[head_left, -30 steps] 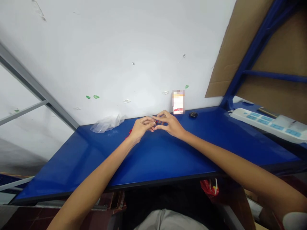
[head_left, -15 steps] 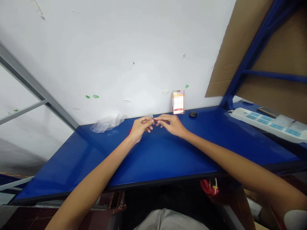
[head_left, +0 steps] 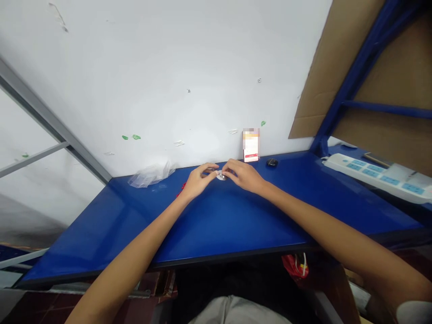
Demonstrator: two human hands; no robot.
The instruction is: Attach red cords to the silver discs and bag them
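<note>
A small, pale round disc [head_left: 220, 176] is at the fingertips of both hands, low over the blue table. My right hand [head_left: 243, 174] has its fingers and thumb pinched together at the disc's right edge. On the other side, my left hand [head_left: 200, 181] is curved, with a gap between thumb and forefinger; its thumb tip comes close to the disc's left edge. Something red [head_left: 181, 189] lies on the table, partly hidden behind my left wrist. Any finer parts between the fingertips are too small to make out.
Crumpled clear plastic [head_left: 150, 175] lies by the wall at the left. A lit phone [head_left: 251, 145] leans on the wall, with a small black object [head_left: 272, 162] beside it. Farther right is a white power strip [head_left: 376, 175]. The blue tabletop [head_left: 216, 225] has a dark front edge.
My fingertips have parted from around a small dark red piece, which I cannot make out now. The pale disc shows between my hands, and my left thumb and forefinger have spread.
</note>
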